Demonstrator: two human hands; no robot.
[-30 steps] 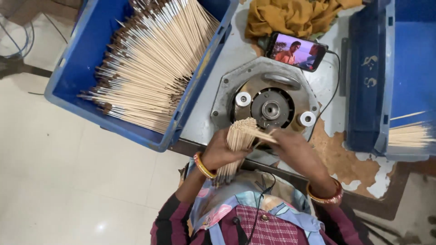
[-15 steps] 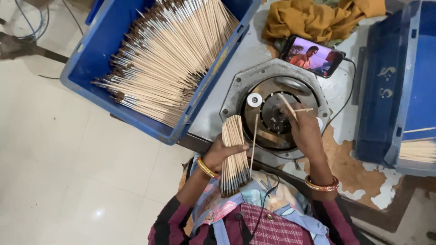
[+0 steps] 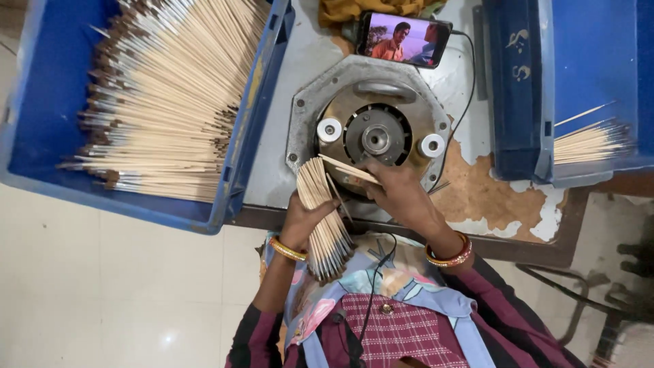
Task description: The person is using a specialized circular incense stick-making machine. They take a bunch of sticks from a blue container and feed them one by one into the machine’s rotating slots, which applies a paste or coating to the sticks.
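Left hand (image 3: pixel 303 221) grips a fanned bundle of bamboo sticks (image 3: pixel 323 218) just below the round machine head (image 3: pixel 375 136); right hand (image 3: pixel 398 191) pinches one stick (image 3: pixel 347 168), tip angled toward the head's centre hole.

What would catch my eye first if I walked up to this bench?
Probably the big blue crate on the left, packed with a fan of thin sticks. Then the round metal machine in the middle of the bench, where the left hand grips a bundle of sticks and the right hand holds one stick by the hub.
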